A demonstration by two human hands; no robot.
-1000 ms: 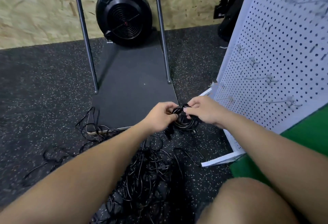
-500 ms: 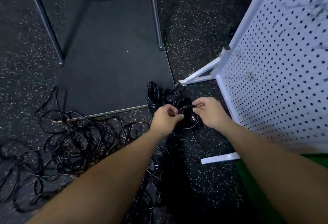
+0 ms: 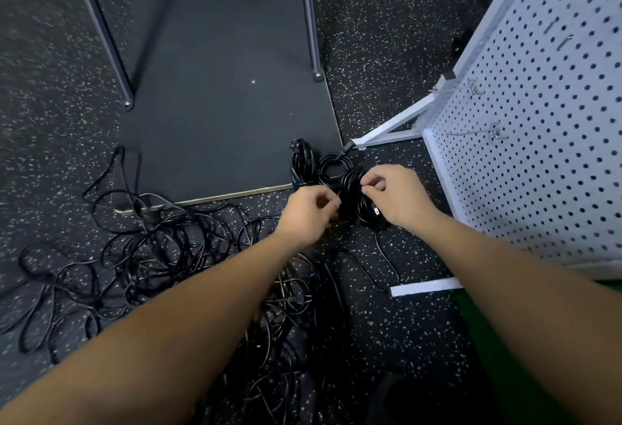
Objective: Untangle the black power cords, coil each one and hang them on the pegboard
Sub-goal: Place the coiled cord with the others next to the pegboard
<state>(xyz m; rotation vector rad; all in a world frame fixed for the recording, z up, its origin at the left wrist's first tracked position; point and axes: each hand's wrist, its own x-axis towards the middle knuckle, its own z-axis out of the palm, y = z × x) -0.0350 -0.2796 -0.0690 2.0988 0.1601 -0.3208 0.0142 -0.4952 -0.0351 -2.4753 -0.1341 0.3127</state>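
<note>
A coiled black cord (image 3: 351, 194) lies low over the speckled floor between my hands, its plug showing by my right wrist. My left hand (image 3: 308, 214) has curled fingers at the coil's left side, and my right hand (image 3: 392, 197) pinches its upper right edge. Two more coiled cords (image 3: 303, 165) (image 3: 331, 165) lie just beyond, at the corner of the dark mat. A tangled heap of black cords (image 3: 161, 243) spreads across the floor to the left and under my arms. The white pegboard (image 3: 545, 162) stands at the right, with bare metal hooks (image 3: 494, 130).
A dark mat (image 3: 218, 105) with two metal legs (image 3: 311, 20) (image 3: 104, 30) standing on it lies ahead. The pegboard's white foot bars (image 3: 393, 131) (image 3: 425, 286) reach out over the floor near my hands. A green surface (image 3: 538, 357) is at the lower right.
The view has tilted down toward the floor. My hands have carried the coiled cord forward and down beside the two coils at the mat's corner.
</note>
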